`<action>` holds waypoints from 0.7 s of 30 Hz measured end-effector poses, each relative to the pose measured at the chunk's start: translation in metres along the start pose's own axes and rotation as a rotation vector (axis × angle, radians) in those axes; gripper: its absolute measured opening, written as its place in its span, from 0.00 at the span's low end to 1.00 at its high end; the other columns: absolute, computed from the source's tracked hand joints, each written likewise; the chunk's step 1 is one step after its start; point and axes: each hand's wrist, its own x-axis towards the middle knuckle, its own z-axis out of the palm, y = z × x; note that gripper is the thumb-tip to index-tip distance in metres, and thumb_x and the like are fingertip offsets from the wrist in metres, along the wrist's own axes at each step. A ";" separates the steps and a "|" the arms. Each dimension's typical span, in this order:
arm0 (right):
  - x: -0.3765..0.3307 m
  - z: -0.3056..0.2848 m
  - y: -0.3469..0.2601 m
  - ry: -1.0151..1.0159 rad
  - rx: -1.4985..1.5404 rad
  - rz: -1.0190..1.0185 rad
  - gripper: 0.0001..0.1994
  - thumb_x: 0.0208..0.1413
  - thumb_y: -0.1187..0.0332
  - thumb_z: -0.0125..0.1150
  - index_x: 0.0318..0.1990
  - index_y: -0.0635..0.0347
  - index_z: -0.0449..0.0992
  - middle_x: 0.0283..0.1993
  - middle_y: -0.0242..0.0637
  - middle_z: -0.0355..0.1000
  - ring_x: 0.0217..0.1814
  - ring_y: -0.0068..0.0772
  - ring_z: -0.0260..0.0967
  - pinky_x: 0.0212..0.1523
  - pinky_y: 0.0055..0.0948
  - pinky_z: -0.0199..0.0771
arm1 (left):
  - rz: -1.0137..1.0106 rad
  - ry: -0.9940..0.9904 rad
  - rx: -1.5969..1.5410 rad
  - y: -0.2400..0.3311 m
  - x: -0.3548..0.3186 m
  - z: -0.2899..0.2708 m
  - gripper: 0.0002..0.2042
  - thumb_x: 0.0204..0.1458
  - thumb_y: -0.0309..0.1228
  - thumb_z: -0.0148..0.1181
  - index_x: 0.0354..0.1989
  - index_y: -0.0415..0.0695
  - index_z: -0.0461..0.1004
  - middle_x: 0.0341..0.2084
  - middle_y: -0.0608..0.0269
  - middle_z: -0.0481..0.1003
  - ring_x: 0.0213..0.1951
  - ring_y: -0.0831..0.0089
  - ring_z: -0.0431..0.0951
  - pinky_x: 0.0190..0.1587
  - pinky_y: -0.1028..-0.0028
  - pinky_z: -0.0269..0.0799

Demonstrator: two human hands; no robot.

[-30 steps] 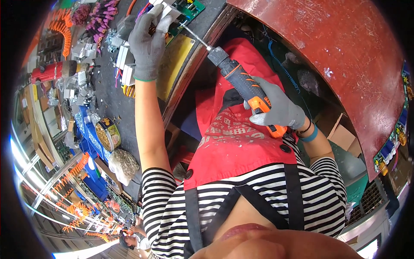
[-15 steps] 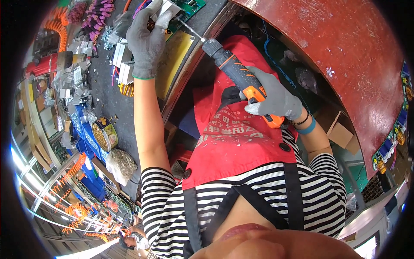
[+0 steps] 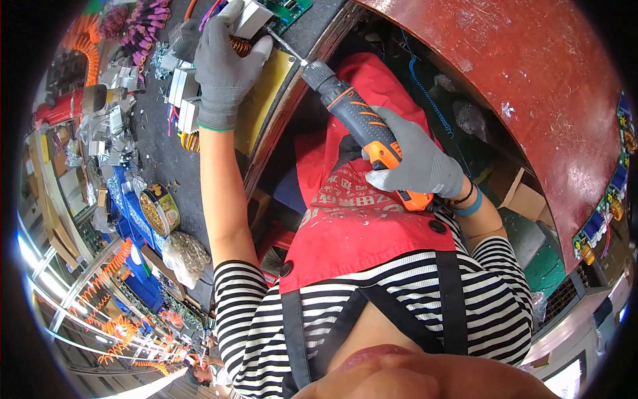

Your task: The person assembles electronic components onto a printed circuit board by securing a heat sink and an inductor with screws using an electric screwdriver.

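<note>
The green circuit board [image 3: 287, 10] lies at the far edge of the dark surface [image 3: 159, 153], with a metal heat-sink block [image 3: 249, 16] on it. The gloved left hand [image 3: 222, 63] is clamped over that block, pinning it down. The gloved right hand [image 3: 415, 163] is wrapped around the grip of an orange and grey electric screwdriver [image 3: 362, 126], whose thin bit [image 3: 284, 45] slants up to the board just right of the left hand. This looks like the screw-driving step; the next move calls for keeping the bit seated squarely and the board held firm. Loose metal parts [image 3: 183, 100] and a round tin [image 3: 159, 209] lie to the left.
</note>
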 end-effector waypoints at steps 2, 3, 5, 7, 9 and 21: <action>0.000 -0.003 -0.004 -0.042 0.009 0.027 0.44 0.34 0.69 0.71 0.64 0.67 0.58 0.37 0.37 0.71 0.37 0.26 0.71 0.42 0.28 0.74 | 0.000 0.002 0.045 0.000 -0.001 0.000 0.30 0.41 0.35 0.75 0.54 0.42 0.71 0.43 0.53 0.78 0.46 0.61 0.80 0.47 0.67 0.75; 0.000 -0.005 -0.005 -0.082 0.018 0.053 0.45 0.36 0.71 0.70 0.66 0.68 0.56 0.39 0.37 0.73 0.38 0.24 0.72 0.45 0.27 0.75 | -0.010 0.012 0.055 -0.001 -0.002 0.002 0.29 0.41 0.35 0.75 0.54 0.43 0.71 0.43 0.53 0.78 0.45 0.60 0.80 0.47 0.66 0.75; 0.000 -0.006 -0.005 -0.067 -0.025 0.048 0.44 0.36 0.71 0.69 0.65 0.68 0.56 0.39 0.37 0.73 0.38 0.24 0.72 0.45 0.27 0.74 | -0.020 0.022 0.062 -0.002 -0.003 0.004 0.29 0.42 0.35 0.74 0.53 0.43 0.71 0.42 0.53 0.78 0.44 0.59 0.80 0.46 0.65 0.76; 0.000 -0.008 -0.002 -0.053 -0.067 0.043 0.44 0.36 0.71 0.69 0.65 0.67 0.56 0.39 0.37 0.73 0.38 0.24 0.72 0.44 0.27 0.74 | -0.012 0.018 0.191 -0.002 -0.002 0.004 0.28 0.42 0.35 0.74 0.53 0.44 0.71 0.41 0.55 0.78 0.43 0.59 0.81 0.45 0.64 0.76; 0.000 -0.008 0.002 -0.043 -0.065 -0.004 0.43 0.36 0.70 0.69 0.65 0.67 0.57 0.38 0.37 0.73 0.38 0.24 0.71 0.44 0.27 0.74 | -0.019 0.016 0.169 -0.003 -0.002 0.004 0.28 0.42 0.36 0.74 0.53 0.45 0.71 0.40 0.55 0.78 0.43 0.59 0.81 0.45 0.65 0.76; -0.001 -0.007 -0.005 -0.005 -0.056 0.037 0.44 0.35 0.67 0.71 0.64 0.67 0.58 0.36 0.38 0.71 0.35 0.28 0.71 0.40 0.30 0.74 | -0.061 -0.004 0.114 -0.002 -0.001 0.002 0.28 0.41 0.35 0.75 0.52 0.46 0.71 0.40 0.56 0.78 0.41 0.60 0.81 0.43 0.66 0.76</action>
